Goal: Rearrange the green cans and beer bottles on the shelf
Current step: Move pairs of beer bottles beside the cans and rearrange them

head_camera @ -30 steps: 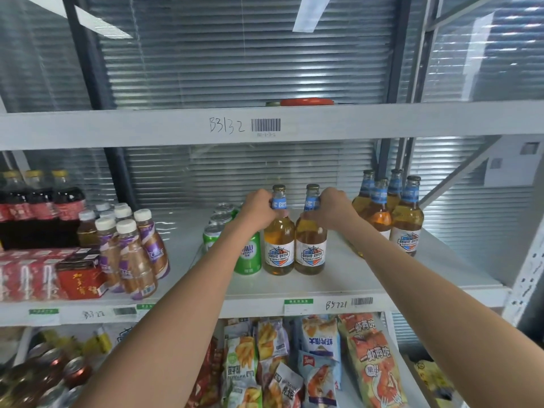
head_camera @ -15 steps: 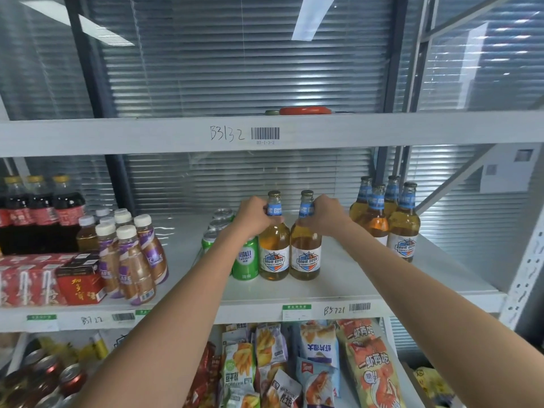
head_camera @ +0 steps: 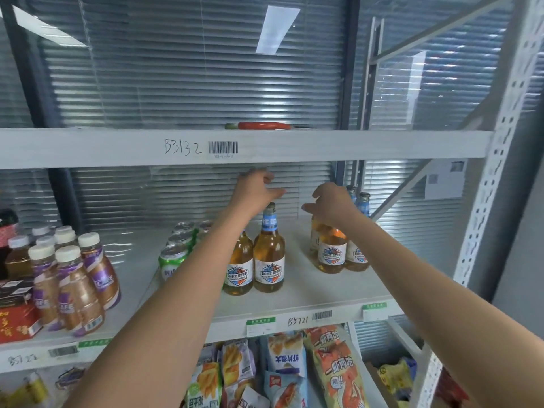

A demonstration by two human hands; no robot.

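Left grip (head_camera: pixel 259 191) hovers empty above two beer bottles (head_camera: pixel 269 254).

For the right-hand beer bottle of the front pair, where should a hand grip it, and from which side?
Probably the neck, from above and the front. The bottle stands upright and touches its twin on the left, so the body is hard to wrap. Its blue-labelled neck is slim and free, just under the open left hand.

Purple-labelled coffee bottles (head_camera: pixel 75 285) beside a red box (head_camera: pixel 16 323); snack bags (head_camera: pixel 284 366) on the lower tier.
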